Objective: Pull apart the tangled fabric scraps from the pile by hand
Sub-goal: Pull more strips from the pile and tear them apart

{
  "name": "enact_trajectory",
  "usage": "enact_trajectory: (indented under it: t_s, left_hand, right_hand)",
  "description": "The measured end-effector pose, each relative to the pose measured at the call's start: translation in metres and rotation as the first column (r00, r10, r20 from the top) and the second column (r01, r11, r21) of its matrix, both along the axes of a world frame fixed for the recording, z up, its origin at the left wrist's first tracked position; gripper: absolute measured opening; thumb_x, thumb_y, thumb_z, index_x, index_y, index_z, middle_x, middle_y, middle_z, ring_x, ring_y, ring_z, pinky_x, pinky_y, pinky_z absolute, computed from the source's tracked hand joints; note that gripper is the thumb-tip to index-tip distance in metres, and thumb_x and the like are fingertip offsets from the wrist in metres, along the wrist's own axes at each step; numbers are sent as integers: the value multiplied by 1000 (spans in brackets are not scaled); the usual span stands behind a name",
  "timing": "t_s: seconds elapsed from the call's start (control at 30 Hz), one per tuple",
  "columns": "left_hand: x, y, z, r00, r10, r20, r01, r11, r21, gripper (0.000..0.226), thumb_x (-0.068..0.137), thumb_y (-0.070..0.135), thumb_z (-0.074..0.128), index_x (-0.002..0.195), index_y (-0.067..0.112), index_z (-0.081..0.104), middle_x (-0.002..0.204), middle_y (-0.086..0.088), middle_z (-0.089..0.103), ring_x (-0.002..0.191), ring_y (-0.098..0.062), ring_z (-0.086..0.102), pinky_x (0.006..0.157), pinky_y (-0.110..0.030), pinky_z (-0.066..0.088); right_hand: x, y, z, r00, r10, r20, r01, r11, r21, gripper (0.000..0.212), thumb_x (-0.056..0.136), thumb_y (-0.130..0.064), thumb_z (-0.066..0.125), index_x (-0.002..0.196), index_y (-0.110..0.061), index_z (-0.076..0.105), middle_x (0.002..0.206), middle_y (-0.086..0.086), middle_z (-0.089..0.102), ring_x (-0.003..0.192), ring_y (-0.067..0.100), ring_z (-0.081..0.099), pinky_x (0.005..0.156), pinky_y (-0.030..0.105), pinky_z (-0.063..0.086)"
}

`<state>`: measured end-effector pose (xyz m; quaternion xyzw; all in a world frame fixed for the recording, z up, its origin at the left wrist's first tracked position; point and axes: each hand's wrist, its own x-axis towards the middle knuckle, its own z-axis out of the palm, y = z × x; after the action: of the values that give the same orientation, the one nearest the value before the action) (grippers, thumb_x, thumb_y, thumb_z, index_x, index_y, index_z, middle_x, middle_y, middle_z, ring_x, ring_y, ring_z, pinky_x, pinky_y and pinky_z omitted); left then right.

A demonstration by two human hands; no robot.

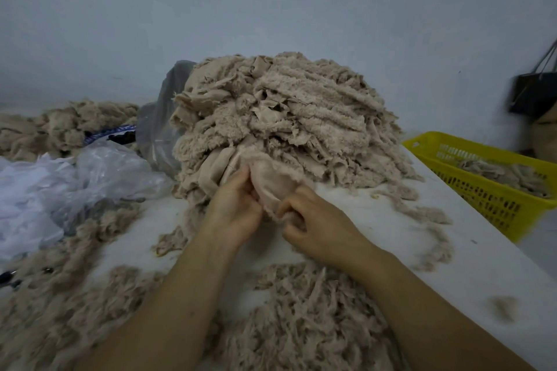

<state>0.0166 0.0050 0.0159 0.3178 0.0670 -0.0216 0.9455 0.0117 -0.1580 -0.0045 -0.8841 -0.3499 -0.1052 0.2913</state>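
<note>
My left hand (238, 208) and right hand (319, 229) both pinch one scrap (272, 182) at front foot of pile (280, 111) on desk (382, 220). Risk: scrap looks caught under pile, so hard tug may drag stack forward and topple it. Fluffy edge may slip from pinch.

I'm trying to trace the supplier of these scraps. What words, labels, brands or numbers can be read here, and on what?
No text can be read.
Blue-and-white band beside the plastic bags: possible print, too blurred to read.
Yellow basket and black bag: no lettering shows.
</note>
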Motion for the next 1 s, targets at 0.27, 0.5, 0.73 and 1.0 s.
enact_trajectory:
  t_s: [0.27,0.5,0.73,1.0]
  left_hand:
    - [-4,-3,4,996,55,73,-53,998,-25,43,103,25,50,135,-3,54,112,-17,70,99,-24,72,78,-36,62]
    - [-7,-20,2,996,-68,64,65,997,48,44,92,17,59,130,-5,56,115,-19,66,110,-27,66,98,-37,54]
    - [0,-6,-1,992,41,122,-21,986,-164,42,75,7,69,116,13,65,79,-2,70,69,-10,61,104,-27,44]
    - [3,-4,-2,971,192,144,-200,979,37,44,93,-1,56,130,24,62,96,-2,77,78,-14,70,66,-28,58]
  right_hand:
    - [9,-9,-2,983,-180,-38,183,938,293,32,90,-66,43,77,-38,48,88,-14,48,74,2,50,63,26,40]
    - [14,-5,-2,943,-146,-300,279,838,468,35,100,-49,44,75,-26,53,75,-8,58,67,3,54,62,27,43]
    - [15,-12,10,744,309,-593,463,403,790,34,100,-41,49,104,-17,73,97,1,77,91,15,74,66,23,58]
    - [20,-19,10,691,438,-575,483,312,818,43,79,-51,62,100,-17,79,108,8,75,98,22,73,70,31,60]
